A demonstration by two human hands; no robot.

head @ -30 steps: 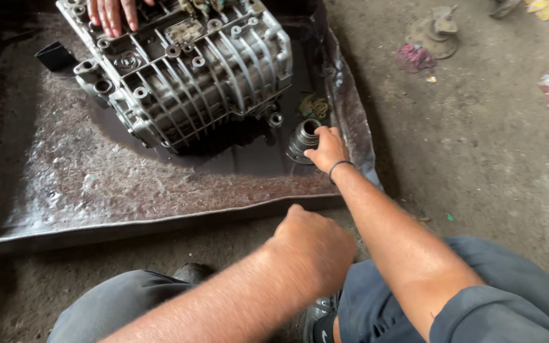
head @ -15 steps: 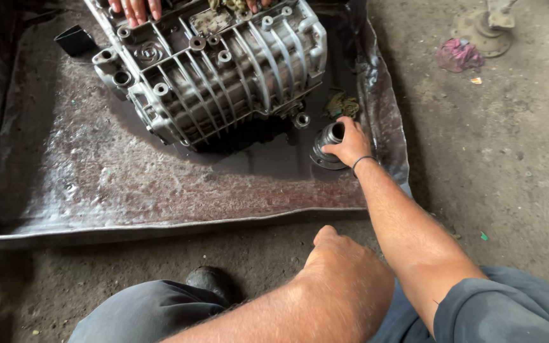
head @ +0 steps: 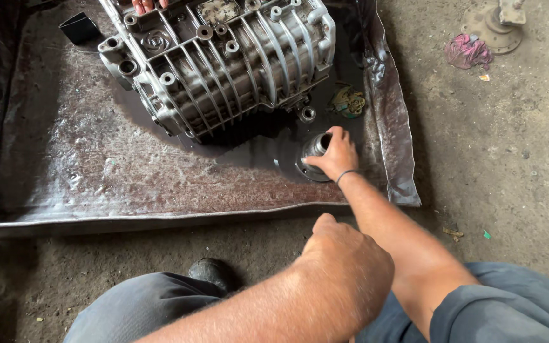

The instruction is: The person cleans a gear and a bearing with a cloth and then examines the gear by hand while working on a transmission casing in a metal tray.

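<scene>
Head camera looks down on a dented metal tray [head: 65, 190] lying on the dirt floor, with a ribbed aluminium gearbox casing [head: 223, 63] resting in its upper half over a pool of dark oil. The right hand [head: 335, 155] reaches across to the tray's right side and its fingers wrap round a round metal flanged part [head: 312, 155] standing in the oil just below the casing's lower right corner. The left hand [head: 344, 254] hangs above the floor in front of the tray's near edge, fingers curled into a loose fist and gripping nothing. Compared with half a second ago, the right hand sits on the same part with the same hold, while the left fist has risen slightly in the view and the whole scene has slid a little to the right. Another person's fingertips [head: 147, 5] touch the casing's far edge. A pink rag [head: 468, 51] lies on the floor beyond the tray
</scene>
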